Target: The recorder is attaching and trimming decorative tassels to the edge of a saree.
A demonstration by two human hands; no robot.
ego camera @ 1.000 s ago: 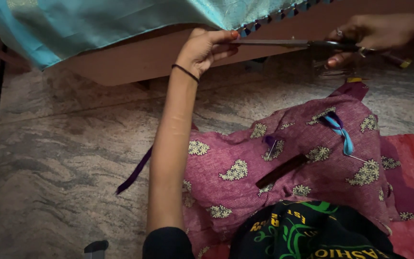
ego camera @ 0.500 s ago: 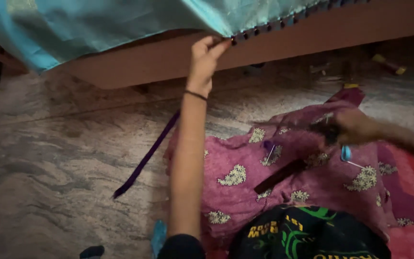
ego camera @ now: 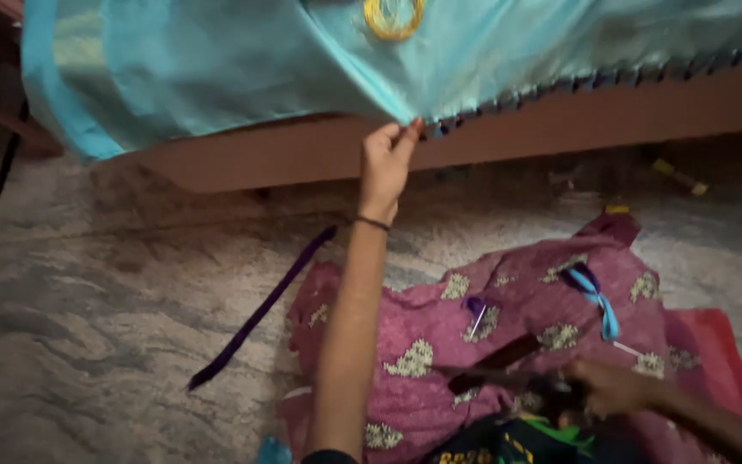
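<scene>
Left hand (ego camera: 386, 163) pinching turquoise cloth (ego camera: 216, 69) edge, right hand (ego camera: 609, 388) blurred, grip can't tell, on dark object, prob. scissors (ego camera: 508, 378).

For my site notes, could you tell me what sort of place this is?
Probably a home floor used for sewing: a marbled stone floor, a low wooden ledge draped with turquoise cloth, which the left hand pinches.

The left arm stretches straight up and away from the body, a thin dark band at the wrist. The left hand (ego camera: 386, 163) is raised, fingers (ego camera: 407, 136) pinched together at the top. The right hand (ego camera: 609, 387) sits low by the lap, blurred, fingers curled closed.
</scene>
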